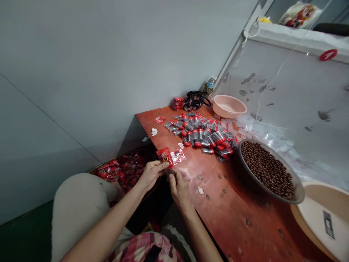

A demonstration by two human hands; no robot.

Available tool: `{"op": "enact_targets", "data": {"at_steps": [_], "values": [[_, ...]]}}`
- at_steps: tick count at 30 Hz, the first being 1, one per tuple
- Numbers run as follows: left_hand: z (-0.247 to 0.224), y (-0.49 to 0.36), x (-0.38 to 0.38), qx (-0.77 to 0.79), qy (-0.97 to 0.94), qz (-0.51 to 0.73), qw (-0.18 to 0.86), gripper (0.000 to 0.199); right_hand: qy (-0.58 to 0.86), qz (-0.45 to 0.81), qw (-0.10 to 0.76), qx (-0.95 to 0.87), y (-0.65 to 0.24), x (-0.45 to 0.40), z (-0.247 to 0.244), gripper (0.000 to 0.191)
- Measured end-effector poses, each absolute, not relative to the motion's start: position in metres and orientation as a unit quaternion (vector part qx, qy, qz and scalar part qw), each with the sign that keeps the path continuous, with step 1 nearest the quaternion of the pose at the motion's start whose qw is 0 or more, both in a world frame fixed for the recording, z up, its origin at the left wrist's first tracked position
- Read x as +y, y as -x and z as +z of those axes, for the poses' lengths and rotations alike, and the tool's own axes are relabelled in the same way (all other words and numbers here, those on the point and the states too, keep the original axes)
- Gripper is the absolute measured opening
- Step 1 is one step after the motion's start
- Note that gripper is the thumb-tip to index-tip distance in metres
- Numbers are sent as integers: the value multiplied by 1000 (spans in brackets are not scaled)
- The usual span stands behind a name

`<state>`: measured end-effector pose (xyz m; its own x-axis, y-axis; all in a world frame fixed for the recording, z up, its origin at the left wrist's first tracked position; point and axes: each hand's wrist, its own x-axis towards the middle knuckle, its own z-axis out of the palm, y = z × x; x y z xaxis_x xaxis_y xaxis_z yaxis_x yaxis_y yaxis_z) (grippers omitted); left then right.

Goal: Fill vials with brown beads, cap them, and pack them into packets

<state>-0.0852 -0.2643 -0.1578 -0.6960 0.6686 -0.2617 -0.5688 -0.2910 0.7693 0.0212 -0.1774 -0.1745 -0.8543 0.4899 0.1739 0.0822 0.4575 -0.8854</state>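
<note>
While the left hand does the holding, red packet: it's right at the person-side edge of the table, partway along, short of the corner by the wall.
Left grip: clamped on the red packet, thumb on top of the lower part, fingers mostly out of sight underneath.
Right grip: fingers curled at that same edge, right hand just beside the left; honestly can't tell if it's closed on anything, way too dark down there.
Handling tip: a light pinch at one end seems best, since squeezing harder would probably crumple something that flat. With the right hand this close, steadying the loose side should be easy enough, just without pushing against the left thumb.
Which way it points: printed face up toward the camera, free end toward the wall end of the table.
Long axis: looks roughly in line with the person-side edge, but the thumb covers some of it, so don't bet the house.
Clear printed piece: on the table-centre side of the red face; joined or just overlapping, can't tell.
Red-capped tubes: piled farther in from that edge, near the packet, not touching it.
</note>
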Motion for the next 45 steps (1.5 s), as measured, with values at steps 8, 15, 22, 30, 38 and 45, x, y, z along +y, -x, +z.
{"op": "enact_targets", "data": {"at_steps": [8,15,22,30,38,45], "values": [[-155,84,-260,471,-94,784,394,17,192,613,194,-742,-20,-176,-173,27],[-149,79,-259,467,-91,770,425,23,175,684,144,-694,-17,-175,-169,30],[-151,75,-257,482,-51,789,378,19,205,549,211,-783,-18,-176,-168,22],[-151,69,-261,433,-71,804,400,24,201,636,185,-722,-16,-181,-176,26],[-161,62,-260,438,-38,822,362,20,217,620,188,-730,-17,-179,-179,27],[-160,64,-259,426,-9,832,355,18,216,553,213,-776,-19,-184,-178,24]]}}
